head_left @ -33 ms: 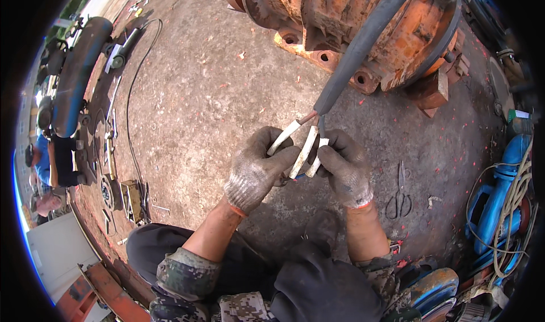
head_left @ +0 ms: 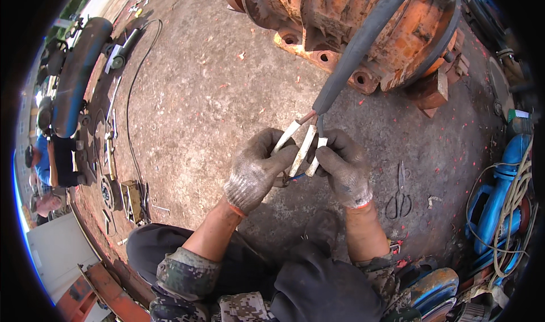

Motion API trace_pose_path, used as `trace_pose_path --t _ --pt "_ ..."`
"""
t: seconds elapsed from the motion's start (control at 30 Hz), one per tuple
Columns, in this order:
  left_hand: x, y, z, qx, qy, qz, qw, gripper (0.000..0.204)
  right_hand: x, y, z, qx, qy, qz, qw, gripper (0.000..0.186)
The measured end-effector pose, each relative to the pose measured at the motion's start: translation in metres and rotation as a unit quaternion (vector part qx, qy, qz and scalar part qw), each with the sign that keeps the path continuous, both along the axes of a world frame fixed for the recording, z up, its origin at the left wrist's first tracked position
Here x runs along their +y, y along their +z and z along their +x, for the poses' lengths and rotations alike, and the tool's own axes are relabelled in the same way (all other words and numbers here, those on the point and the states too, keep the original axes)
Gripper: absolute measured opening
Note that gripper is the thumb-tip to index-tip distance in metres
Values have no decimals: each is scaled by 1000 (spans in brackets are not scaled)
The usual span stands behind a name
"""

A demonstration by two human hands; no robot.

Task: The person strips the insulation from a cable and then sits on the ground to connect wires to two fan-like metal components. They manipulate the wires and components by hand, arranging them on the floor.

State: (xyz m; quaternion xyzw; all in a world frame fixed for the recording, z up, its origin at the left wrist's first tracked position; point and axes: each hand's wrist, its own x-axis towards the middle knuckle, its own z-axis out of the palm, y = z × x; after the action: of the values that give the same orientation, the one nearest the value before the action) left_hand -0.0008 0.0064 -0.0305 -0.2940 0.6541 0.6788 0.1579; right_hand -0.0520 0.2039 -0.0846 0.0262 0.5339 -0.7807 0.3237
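Observation:
A thick dark cable [head_left: 355, 55] comes down from the top, and thinner wires leave its end. Three of them carry white sleeves: a left sleeve [head_left: 286, 136], a middle sleeve [head_left: 304, 150] and a right sleeve [head_left: 317, 156]. My left hand [head_left: 254, 166], in a dirty grey knit glove, pinches the left sleeved wire between thumb and fingers. My right hand [head_left: 345, 166], gloved alike, is closed on the right sleeved wire. The middle sleeve lies between both hands. A bit of blue wire [head_left: 296, 177] shows below it; the fingertips behind are hidden.
A rusty orange machine housing [head_left: 340, 21] with bolt holes in its foot stands ahead. Scissors [head_left: 401, 197] lie on the floor at right. Farther right is a blue pump-like machine [head_left: 499, 191] with rope. Tools and a dark cylinder [head_left: 82, 75] lie left, near another person [head_left: 54, 160].
The white sleeves have shifted slightly between my fingers. More of the blue wire shows under the middle sleeve. Both hands stay nearly in place.

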Motion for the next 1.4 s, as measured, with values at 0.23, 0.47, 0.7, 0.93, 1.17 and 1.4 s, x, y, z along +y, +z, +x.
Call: trace_pose_path --t 0.23,0.47,0.7,0.93,1.17,1.4 --pt "0 -10 4 57 10 17 998 40 -9 3 2 49 5 59 997 30" --pt "-3 -2 1 6 -6 -15 1000 29 -5 -4 0 97 8 133 986 26" --pt "-5 -16 4 55 3 -18 998 36 -4 -7 -1 113 11 112 987 28" --pt "-4 -23 0 66 117 0 991 37 5 -31 16 81 -75 46 993 22" --pt "-44 40 18 101 180 -36 978 31 18 -102 118 141 17 145 979 18" --pt "-80 108 50 138 -210 -286 924 27 49 -139 161 475 213 307 797 21"
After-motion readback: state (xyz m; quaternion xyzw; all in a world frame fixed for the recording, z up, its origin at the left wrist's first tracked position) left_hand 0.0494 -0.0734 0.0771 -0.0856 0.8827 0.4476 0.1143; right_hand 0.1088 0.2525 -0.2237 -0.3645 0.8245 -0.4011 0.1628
